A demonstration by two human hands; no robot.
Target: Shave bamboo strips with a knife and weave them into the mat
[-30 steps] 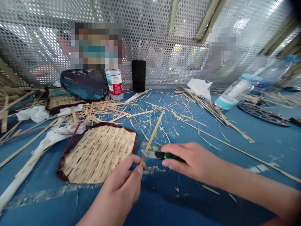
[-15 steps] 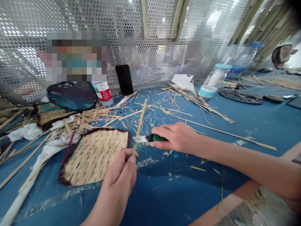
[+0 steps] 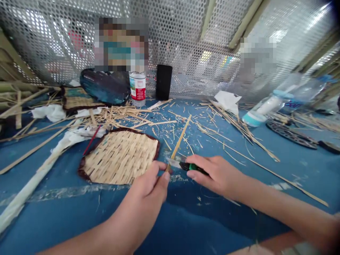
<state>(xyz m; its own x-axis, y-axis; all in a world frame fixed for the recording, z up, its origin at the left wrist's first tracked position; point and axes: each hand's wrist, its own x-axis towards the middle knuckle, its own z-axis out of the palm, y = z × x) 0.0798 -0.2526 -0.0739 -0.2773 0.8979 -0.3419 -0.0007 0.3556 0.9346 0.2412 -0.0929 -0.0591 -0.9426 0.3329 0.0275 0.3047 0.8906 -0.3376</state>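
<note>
Between thumb and fingers, my left hand pinches the lower end of a narrow bamboo strip, which slants up and away over the table. My right hand grips a green and black utility knife. Its blade lies against the strip just above my left fingertips. Left of the strip, a woven bamboo mat with a dark brown bound edge rests flat, close to my left hand.
Loose bamboo strips and shavings litter the blue table. A red-labelled bottle, black phone, white tissue and clear jar stand or lie along the perforated metal screen. A white-wrapped pole lies left.
The view has swung, so the table things sit further right or lower. The blade stays against the strip, closer to my left fingertips, and the strip leans more to the right.
</note>
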